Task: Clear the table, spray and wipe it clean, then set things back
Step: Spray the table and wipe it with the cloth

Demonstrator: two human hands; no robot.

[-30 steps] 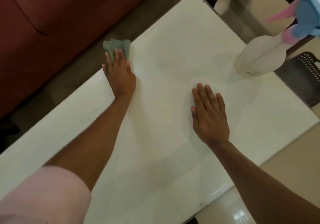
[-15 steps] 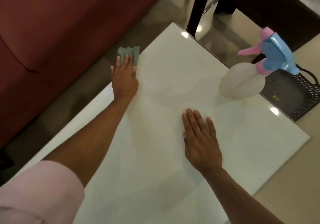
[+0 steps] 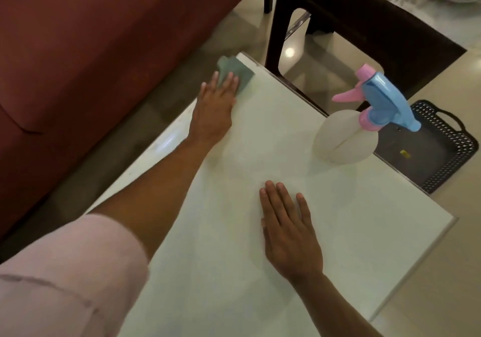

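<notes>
left hand point(image 3: 213, 107) flat, pressing cloth point(image 3: 234, 74) at tabletop point(image 3: 364, 232) far corner to wipe; right hand point(image 3: 289, 235) flat, empty, bracing.

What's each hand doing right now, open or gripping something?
Left hand: open, straight fingers pressing the green cloth on the table.
Right hand: open, flat on the table, holding nothing.
</notes>
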